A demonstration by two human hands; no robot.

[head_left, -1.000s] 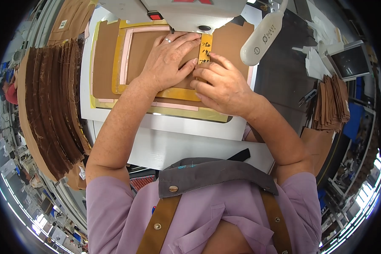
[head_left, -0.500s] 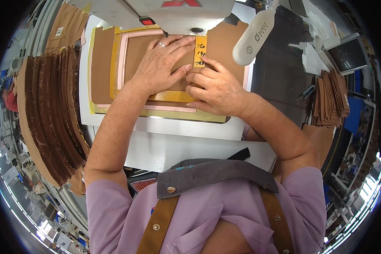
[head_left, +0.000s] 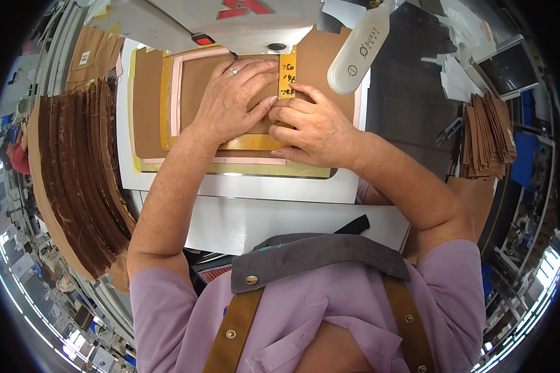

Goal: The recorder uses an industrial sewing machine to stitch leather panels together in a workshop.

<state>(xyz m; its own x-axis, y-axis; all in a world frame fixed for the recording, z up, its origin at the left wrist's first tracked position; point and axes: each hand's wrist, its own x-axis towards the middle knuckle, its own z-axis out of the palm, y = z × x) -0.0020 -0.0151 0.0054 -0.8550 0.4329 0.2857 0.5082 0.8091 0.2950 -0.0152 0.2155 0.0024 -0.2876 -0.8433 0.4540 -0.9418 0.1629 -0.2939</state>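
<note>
My left hand (head_left: 233, 99) lies flat, fingers spread, on a brown leather piece (head_left: 199, 81) held inside a pink and yellow frame template (head_left: 168, 105) on the white machine bed. A ring shows on one finger. My right hand (head_left: 311, 127) presses beside it, fingertips on the leather at a yellow strip with handwriting (head_left: 287, 68). Both hands sit just under the white sewing machine head (head_left: 230, 22).
A fanned stack of brown leather pieces (head_left: 74, 180) lies at my left. Another brown stack (head_left: 485, 137) sits at the right near a dark tray and a screen. A white bottle-shaped object (head_left: 358, 46) lies right of the machine. The white table edge (head_left: 261, 217) runs before me.
Both hands and the template have slid away from me, further under the machine head. The hands keep pressing the same spot.
</note>
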